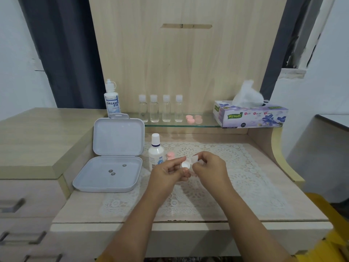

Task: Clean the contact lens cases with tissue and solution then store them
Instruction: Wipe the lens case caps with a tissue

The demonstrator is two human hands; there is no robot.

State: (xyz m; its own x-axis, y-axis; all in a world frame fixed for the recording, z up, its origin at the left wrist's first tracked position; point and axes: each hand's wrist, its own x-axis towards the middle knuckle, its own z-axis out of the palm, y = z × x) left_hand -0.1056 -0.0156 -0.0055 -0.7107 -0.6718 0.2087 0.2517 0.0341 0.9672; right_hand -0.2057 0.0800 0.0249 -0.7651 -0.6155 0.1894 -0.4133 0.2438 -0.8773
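Head view: both hands meet above the lace mat (236,167) at the centre of the desk (283,186). The left hand (166,173) pinches a small white lens case cup (184,164) between thumb and fingers, its hollow facing up. The right hand (209,167) pinches a piece of tissue (194,159) just at 1 o'clock of the cup, touching or almost touching its rim; which cannot be told. At 10 o'clock of the hands, just beside the left knuckles, stands a white solution bottle (155,152), and a pink cap (171,155) lies right behind it on the mat. At 9 o'clock an open storage box (113,157) rests with its lid upright; three small dark discs (113,172) lie in its tray. At 12 o'clock a glass shelf (205,121) carries a large bottle (112,100), four clear bottles (160,108), pink caps (193,119) and, at 1 o'clock, a tissue box (251,117). Nothing lies between the hands and the box; the solution bottle stands on the way to the shelf.
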